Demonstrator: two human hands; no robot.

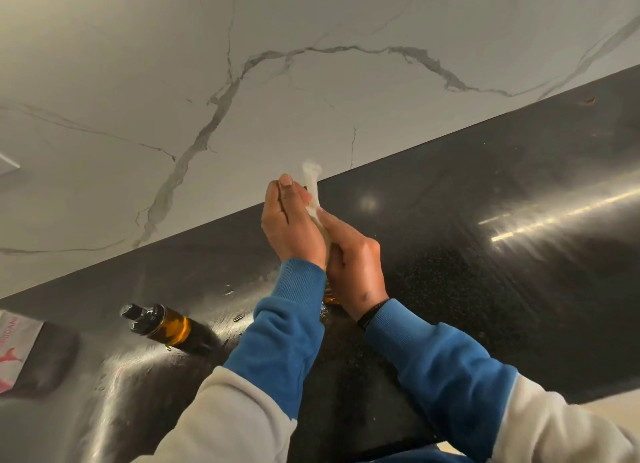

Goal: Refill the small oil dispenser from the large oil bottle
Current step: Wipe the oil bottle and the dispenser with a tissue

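Left hand (289, 225) curled, thumb up, fingers closed around the top of the large oil bottle (328, 294), a pale blurred cloth or paper (311, 185) sticking up just past its fingertips. Right hand (349, 258) wrapped around the same bottle from the other side, index finger stretched up along the pale material, touching it. Bottle almost wholly hidden between the two hands; only a sliver of amber oil and a bit of printed label visible below the wrists. Blue sleeve cuffs (294, 324) with pale sleeves further back, a dark band at the right wrist. Bottle base on the dark speckled tabletop (467, 272). Left of the bottle, well apart from it, the small oil dispenser (159, 324) with black pump top and amber oil inside, standing on the same tabletop. Small wet spots on the surface between dispenser and bottle. Further left of the dispenser, a white packet with red print (14, 351) at the frame edge. Beyond the bottle, a white marble-veined wall (242, 81).
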